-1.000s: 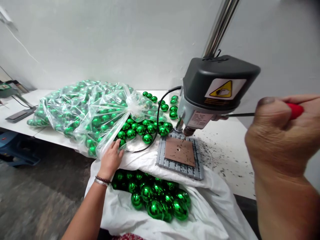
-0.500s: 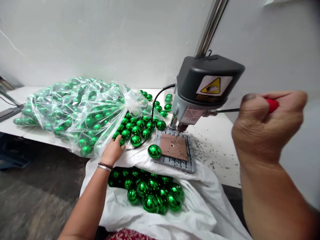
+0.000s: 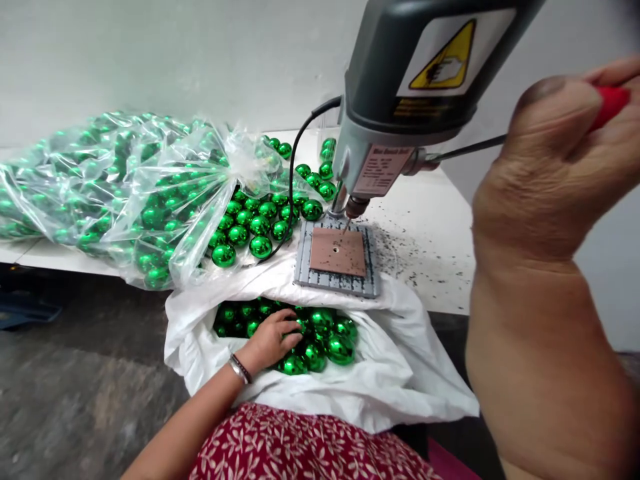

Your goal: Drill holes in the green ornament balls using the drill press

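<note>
In the head view my left hand (image 3: 273, 339) is down among the shiny green ornament balls (image 3: 341, 348) lying on a white cloth (image 3: 390, 383) across my lap. Its fingers curl round one ball, partly hidden by the hand. My right hand (image 3: 555, 153), high on the right, is closed on the red-knobbed lever (image 3: 611, 107) of a bench drill (image 3: 400, 120). Below the chuck, the drill bit (image 3: 346, 225) hangs over a brown square pad (image 3: 345, 257) with a small hole, set on the grey slotted base (image 3: 373, 285).
A tied clear plastic bag (image 3: 135, 200) full of green balls covers the table's left side. Loose balls (image 3: 260, 247) sit between bag and drill, where a black cable (image 3: 294, 160) curves down. Dark shavings (image 3: 400, 257) are scattered right of the base on the white table (image 3: 445, 227).
My left hand has moved from the balls on the table to those in the cloth. The ball by the drill base is gone from there. My view has shifted closer; the right hand keeps its grip.
</note>
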`<state>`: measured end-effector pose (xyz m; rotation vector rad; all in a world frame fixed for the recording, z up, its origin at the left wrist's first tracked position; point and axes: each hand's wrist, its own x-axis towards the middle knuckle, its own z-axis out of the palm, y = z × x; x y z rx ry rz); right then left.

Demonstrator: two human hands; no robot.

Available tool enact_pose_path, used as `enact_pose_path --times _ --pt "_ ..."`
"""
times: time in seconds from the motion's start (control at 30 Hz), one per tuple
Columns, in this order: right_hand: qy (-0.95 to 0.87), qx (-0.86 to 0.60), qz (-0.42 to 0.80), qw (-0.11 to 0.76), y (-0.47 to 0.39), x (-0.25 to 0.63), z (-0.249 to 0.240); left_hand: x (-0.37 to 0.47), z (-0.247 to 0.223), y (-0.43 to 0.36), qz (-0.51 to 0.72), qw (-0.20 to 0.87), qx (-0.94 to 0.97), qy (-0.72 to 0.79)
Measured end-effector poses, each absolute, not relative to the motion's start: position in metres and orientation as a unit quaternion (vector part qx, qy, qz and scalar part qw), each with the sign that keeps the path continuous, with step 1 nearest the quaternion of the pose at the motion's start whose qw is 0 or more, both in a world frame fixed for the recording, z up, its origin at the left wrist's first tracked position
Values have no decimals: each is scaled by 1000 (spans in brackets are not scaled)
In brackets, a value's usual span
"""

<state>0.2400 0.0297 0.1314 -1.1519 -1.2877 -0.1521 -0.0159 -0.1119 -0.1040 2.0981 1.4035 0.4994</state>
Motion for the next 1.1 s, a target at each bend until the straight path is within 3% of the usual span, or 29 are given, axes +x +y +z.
enact_pose_path --times 0.1,0.27,0.4,0.53,0.67,0.87,1.1 --pt "-567 -496 -83 653 33 241 130 -21 -108 -111 188 303 756 549" --pt "-568 -510 -67 643 25 237 133 -9 -85 -97 184 221 818 498" --pt "-573 -489 -50 656 21 236 134 19 -69 -81 45 152 898 410" --pt "-566 -466 -22 680 21 236 131 39 -68 -68 -58 151 880 446" --pt "-566 -462 -10 683 19 237 131 31 -72 -68 -30 267 849 455" --pt "-561 -469 -14 682 16 234 132 5 -68 -89 233 472 703 477" --pt "-553 -480 -25 680 16 234 130 17 -36 -84 405 722 402 391"
